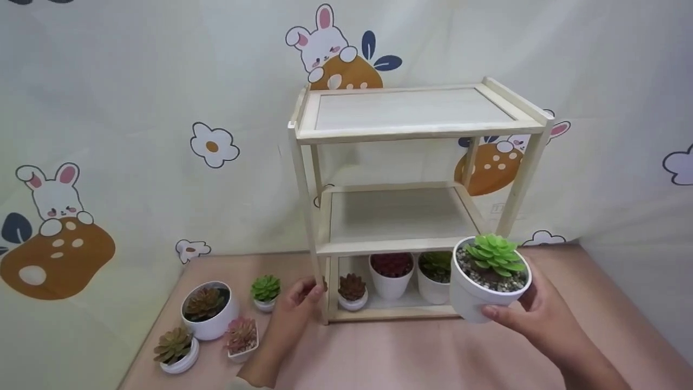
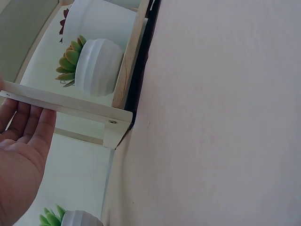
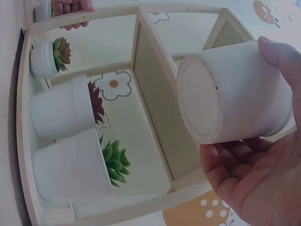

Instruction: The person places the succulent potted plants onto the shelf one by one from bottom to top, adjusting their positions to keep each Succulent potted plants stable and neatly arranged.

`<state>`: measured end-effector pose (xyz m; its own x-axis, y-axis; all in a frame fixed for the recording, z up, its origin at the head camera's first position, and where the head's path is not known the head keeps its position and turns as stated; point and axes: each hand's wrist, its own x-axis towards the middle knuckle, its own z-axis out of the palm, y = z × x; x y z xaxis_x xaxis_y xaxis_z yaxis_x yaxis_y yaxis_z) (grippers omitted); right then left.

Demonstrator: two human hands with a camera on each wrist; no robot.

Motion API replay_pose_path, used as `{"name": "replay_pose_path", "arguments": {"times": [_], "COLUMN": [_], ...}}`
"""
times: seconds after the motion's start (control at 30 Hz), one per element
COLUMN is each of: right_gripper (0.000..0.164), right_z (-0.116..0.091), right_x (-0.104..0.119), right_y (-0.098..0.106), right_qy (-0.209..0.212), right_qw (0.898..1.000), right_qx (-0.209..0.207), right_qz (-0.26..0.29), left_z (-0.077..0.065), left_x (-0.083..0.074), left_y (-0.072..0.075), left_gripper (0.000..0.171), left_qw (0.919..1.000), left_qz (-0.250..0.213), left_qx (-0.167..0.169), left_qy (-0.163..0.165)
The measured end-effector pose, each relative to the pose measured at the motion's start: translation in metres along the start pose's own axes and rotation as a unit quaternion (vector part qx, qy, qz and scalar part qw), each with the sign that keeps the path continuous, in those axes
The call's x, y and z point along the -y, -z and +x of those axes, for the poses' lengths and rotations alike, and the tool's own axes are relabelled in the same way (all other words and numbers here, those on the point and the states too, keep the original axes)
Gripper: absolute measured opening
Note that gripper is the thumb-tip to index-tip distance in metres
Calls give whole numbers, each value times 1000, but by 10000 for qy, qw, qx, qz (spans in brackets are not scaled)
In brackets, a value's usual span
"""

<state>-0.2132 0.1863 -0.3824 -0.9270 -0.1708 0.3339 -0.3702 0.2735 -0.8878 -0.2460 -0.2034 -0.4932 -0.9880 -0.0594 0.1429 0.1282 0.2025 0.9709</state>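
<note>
My right hand (image 1: 533, 311) holds a white pot with a bright green succulent (image 1: 495, 257), thumb on one side and fingers around the other. The pot is lifted in front of the wooden shelf rack's (image 1: 379, 248) right side; its pale underside shows in the right wrist view. My left hand (image 1: 298, 303) grips the rack's front left post (image 2: 75, 107), fingers wrapped behind it. Just inside that post, on the bottom tier, sits a small brownish succulent (image 1: 352, 290). To its right stand a dark red succulent (image 1: 391, 273) and a green succulent (image 1: 433, 273), both in larger white pots.
Left of the rack on the table (image 1: 368, 357) are a small green succulent (image 1: 265, 290), a larger brownish one (image 1: 208, 309), a pink one (image 1: 242, 338) in a squarish pot and an olive one (image 1: 176, 349). A bunny-print cloth (image 1: 135, 108) hangs behind.
</note>
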Motion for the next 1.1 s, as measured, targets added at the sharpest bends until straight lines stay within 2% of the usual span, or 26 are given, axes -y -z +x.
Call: {"name": "replay_pose_path", "arguments": {"times": [0.2,0.4,0.57,0.7,0.77,0.93,1.1], "right_gripper": [89,87,85,86,87,90,88], "right_z": [0,6,14,22,26,35,43], "right_x": [7,15,26,30,32,35,39], "right_y": [-13,-30,-44,-55,-60,-70,-78], "right_qy": [-69,89,5,-16,-29,-150,-169], "right_qw": [9998,9986,9976,9969,9966,9951,9933], "right_qx": [114,224,328,332,324,362,401], "right_qz": [132,463,603,709,752,904,1070], "left_z": [-1,-1,-4,-3,-1,-1,-1], "left_x": [0,-2,-9,-7,1,1,2], "left_y": [1,1,1,2,2,2,2], "left_gripper": [41,44,40,44,47,48,49], "left_qw": [9998,9999,9999,9998,9997,9996,9998], "left_qz": [25,85,125,212,244,270,188], "left_qx": [59,55,34,8,-5,-30,-3], "left_qy": [-162,-96,23,28,16,88,24]}}
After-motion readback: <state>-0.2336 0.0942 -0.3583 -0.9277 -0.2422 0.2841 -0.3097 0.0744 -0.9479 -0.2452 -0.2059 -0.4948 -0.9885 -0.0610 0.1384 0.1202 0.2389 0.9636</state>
